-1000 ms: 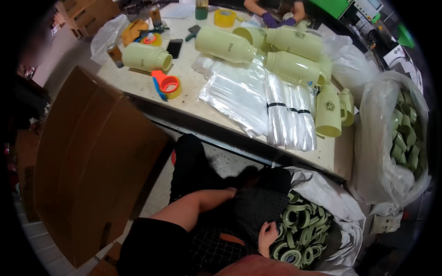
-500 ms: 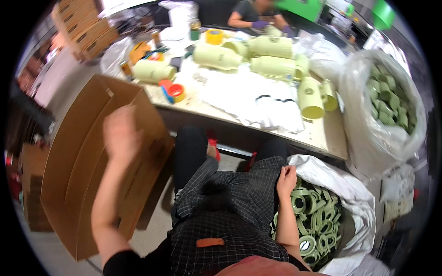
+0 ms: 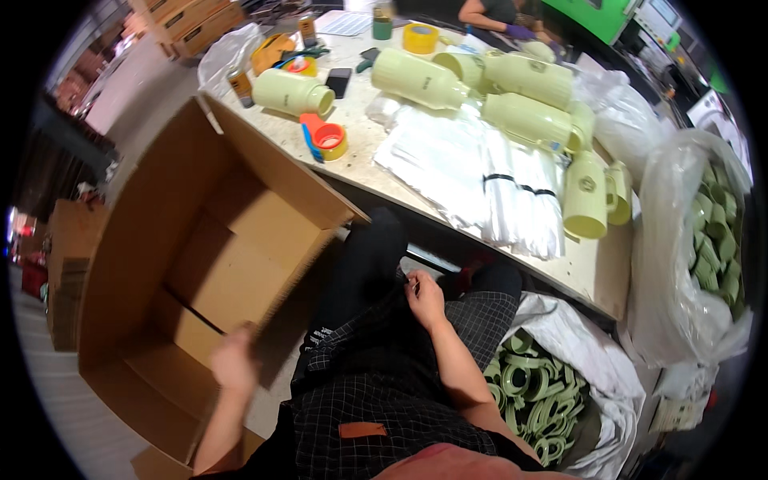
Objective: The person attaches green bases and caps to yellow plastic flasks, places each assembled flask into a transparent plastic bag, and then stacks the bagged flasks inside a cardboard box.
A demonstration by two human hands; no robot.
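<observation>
A large open cardboard box (image 3: 216, 264) stands at my left, its bare inner bottom facing me. My left hand (image 3: 234, 362) is at the box's near right edge, with its fingers smeared by motion. Over my lap, my right hand (image 3: 424, 298) is closed, its fingertips pinching the dark checked apron (image 3: 480, 328). Part of what lies under those fingers is hidden.
Pale green bottle-shaped parts (image 3: 420, 80), clear plastic bags (image 3: 432, 164), tape rolls (image 3: 420, 38) and a phone (image 3: 338, 82) lie on the table (image 3: 360, 172). Sacks of green parts (image 3: 532, 392) stand right. A co-worker's gloved hand (image 3: 520, 31) shows across the table.
My left hand has come from inside the box toward its near edge. The box now shows its inner bottom. My right hand has moved left across my lap, and the view has turned.
</observation>
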